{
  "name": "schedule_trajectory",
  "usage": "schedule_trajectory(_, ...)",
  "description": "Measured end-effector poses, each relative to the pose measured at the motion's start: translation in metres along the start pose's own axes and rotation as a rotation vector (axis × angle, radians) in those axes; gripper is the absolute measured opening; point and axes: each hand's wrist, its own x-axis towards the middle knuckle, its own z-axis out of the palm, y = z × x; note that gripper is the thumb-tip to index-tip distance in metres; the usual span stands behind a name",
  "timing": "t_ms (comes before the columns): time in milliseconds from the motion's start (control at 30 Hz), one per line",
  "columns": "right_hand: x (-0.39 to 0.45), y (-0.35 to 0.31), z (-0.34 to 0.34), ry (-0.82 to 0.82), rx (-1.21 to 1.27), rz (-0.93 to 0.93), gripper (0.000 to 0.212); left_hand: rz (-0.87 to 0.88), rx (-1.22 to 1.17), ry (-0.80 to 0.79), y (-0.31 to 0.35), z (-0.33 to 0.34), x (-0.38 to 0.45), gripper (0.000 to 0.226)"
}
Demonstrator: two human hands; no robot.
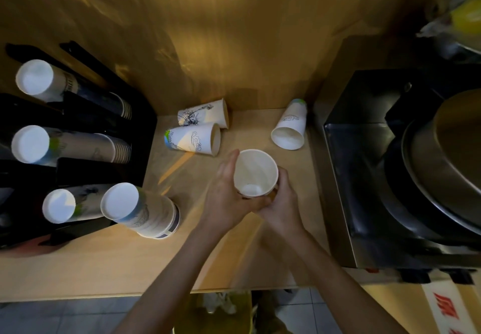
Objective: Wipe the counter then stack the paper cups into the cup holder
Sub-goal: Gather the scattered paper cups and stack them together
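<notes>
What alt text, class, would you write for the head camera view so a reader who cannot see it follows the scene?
Both hands, left hand and right hand, hold an upright paper cup above a wooden counter. Three loose cups lie tipped over behind it. At left, a black cup holder carries upturned cup stacks.

The desk looks like pale wood laminate, smooth and pretty matt, with just a soft sheen where light streaks across it. The paper cups are matt white paper with printed line art, plain inside. The cup holder is black plastic, kinda glossy on the edges. The machine on the right is brushed metal, shiny and reflective, with a dark glossy top. The wall looks like smooth wood veneer.
</notes>
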Motion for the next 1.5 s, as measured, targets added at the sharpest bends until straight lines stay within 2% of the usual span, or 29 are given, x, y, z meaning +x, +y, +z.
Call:
schedule_trajectory(367, 0.004, 0.003, 0.002, -0.058, 0.049, 0.060, 0.081, 0.004, -0.158, 0.073, -0.015, 0.008, -0.005, 0.102)
schedule_trajectory(433, 0.006, 0.003, -0.001, -0.131, 0.052, 0.078, 0.082, 0.002, -0.169, 0.069, -0.018, 0.009, -0.004, 0.102)
schedule_trajectory(567, 0.018, 0.007, -0.020, -0.386, -0.064, 0.075, 0.083, 0.053, -0.112, 0.018, -0.019, 0.004, -0.005, 0.110)
schedule_trajectory(633, 0.031, 0.011, -0.031, -0.372, -0.167, 0.075, 0.077, 0.057, -0.183, 0.008, -0.019, -0.003, -0.004, 0.095)
schedule_trajectory(733, 0.057, 0.004, -0.043, -0.207, -0.301, 0.049, 0.058, 0.020, -0.264, 0.137, -0.023, -0.016, 0.010, 0.067)
schedule_trajectory(800, 0.079, -0.005, -0.048, -0.118, -0.430, -0.023, 0.053, 0.012, -0.195, 0.226, -0.030, -0.025, 0.029, 0.068)
schedule_trajectory(900, 0.111, -0.012, -0.048, -0.031, -0.544, -0.099, 0.058, 0.025, 0.010, 0.233, -0.048, -0.034, 0.063, 0.069)
schedule_trajectory(1033, 0.142, 0.003, -0.041, -0.092, -0.850, -0.086, 0.076, 0.031, 0.422, 0.211, -0.068, -0.033, 0.098, 0.073)
schedule_trajectory(1133, 0.151, 0.017, -0.036, -0.124, -0.925, -0.040, 0.067, -0.004, 0.669, 0.112, -0.082, -0.027, 0.114, 0.079)
schedule_trajectory(1267, 0.153, 0.024, -0.038, -0.065, -1.003, -0.071, 0.059, -0.052, 0.768, 0.024, -0.100, -0.021, 0.125, 0.077)
schedule_trajectory(1367, 0.154, 0.021, -0.044, -0.055, -1.054, -0.094, 0.060, -0.064, 0.759, 0.031, -0.101, -0.020, 0.128, 0.077)
schedule_trajectory(1500, 0.157, 0.019, -0.048, -0.021, -1.057, -0.153, 0.054, -0.050, 0.857, 0.021, -0.095, -0.023, 0.130, 0.075)
